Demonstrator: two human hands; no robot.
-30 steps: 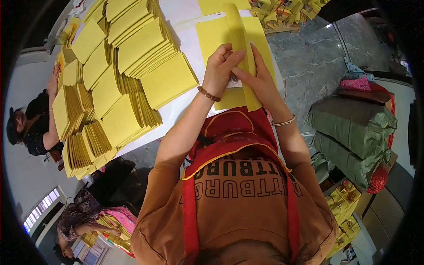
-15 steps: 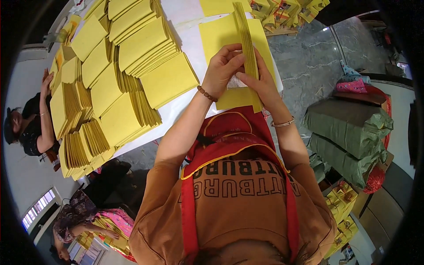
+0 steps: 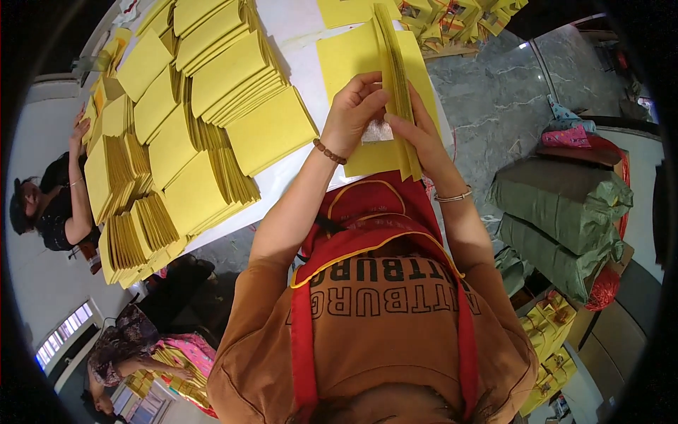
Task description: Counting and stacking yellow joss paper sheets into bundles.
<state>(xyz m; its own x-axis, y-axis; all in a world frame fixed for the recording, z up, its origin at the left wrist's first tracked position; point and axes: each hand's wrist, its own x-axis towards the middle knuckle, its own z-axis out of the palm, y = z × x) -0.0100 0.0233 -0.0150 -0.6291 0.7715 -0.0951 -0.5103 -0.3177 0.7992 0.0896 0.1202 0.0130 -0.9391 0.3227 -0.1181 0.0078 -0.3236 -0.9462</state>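
Observation:
A thin stack of yellow paper sheets (image 3: 400,81) stands on its long edge between my hands. My left hand (image 3: 355,112) is closed at the stack's left side, its curled fingers and thumb against the near sheet. Round the right side wraps my right hand (image 3: 426,138), with its thumb toward the left face and its fingers behind. A leaf at the left face stands slightly apart from the others. Under the hands lies a wide yellow sheet (image 3: 344,60) with a silvery patch (image 3: 377,132), partly hidden by my hands.
Several piles of folded yellow paper (image 3: 226,78) cover the left of the white-covered table (image 3: 300,46). Tied yellow bundles (image 3: 459,25) lie beyond it. Green wrapped packages (image 3: 558,201) stand at right. Two other people (image 3: 53,198) are at the left, one handling yellow paper.
The upright stack has spread a little, with a leaf at its left face now parted from the rest. My hands stay in nearly the same place.

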